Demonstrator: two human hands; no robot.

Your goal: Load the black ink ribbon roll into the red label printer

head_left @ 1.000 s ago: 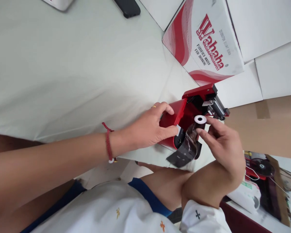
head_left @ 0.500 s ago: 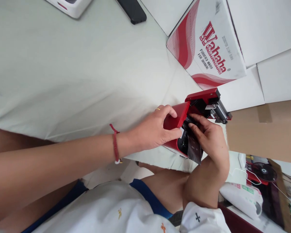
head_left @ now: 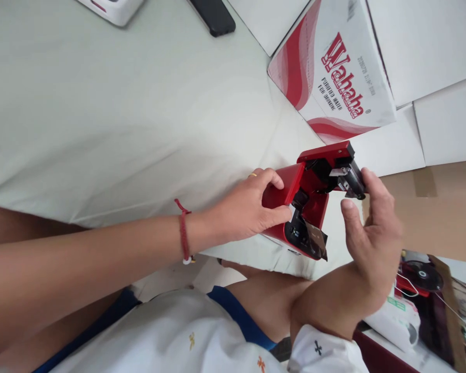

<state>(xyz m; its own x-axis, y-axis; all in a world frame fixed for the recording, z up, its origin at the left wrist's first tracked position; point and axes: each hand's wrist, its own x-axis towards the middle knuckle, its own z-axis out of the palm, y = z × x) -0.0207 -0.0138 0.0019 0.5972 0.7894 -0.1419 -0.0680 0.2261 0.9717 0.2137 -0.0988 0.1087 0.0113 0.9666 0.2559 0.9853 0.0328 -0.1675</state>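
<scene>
A small red printer [head_left: 312, 204] with its lid [head_left: 326, 152] open sits at the near edge of a table covered in pale cloth [head_left: 120, 103]. My left hand [head_left: 248, 207] grips the printer's red body from the left, thumb on its front. My right hand [head_left: 373, 228] hovers just right of the printer with fingers spread, its fingertips near the black roller part under the lid, holding nothing. A dark strip of ribbon [head_left: 316, 241] sticks out of the printer's front. The roll sits inside and is mostly hidden.
A red-and-white Wahaha water carton [head_left: 334, 72] lies behind the printer among white boxes [head_left: 431, 41]. A black phone [head_left: 215, 18] and a white device [head_left: 112, 8] lie at the far edge. A brown carton [head_left: 431, 207] and floor clutter [head_left: 423, 290] are at right.
My right hand pressed the white-cored roll with its dark ribbon into the printer, then let go and drew back to the right. My left hand kept its grip.
</scene>
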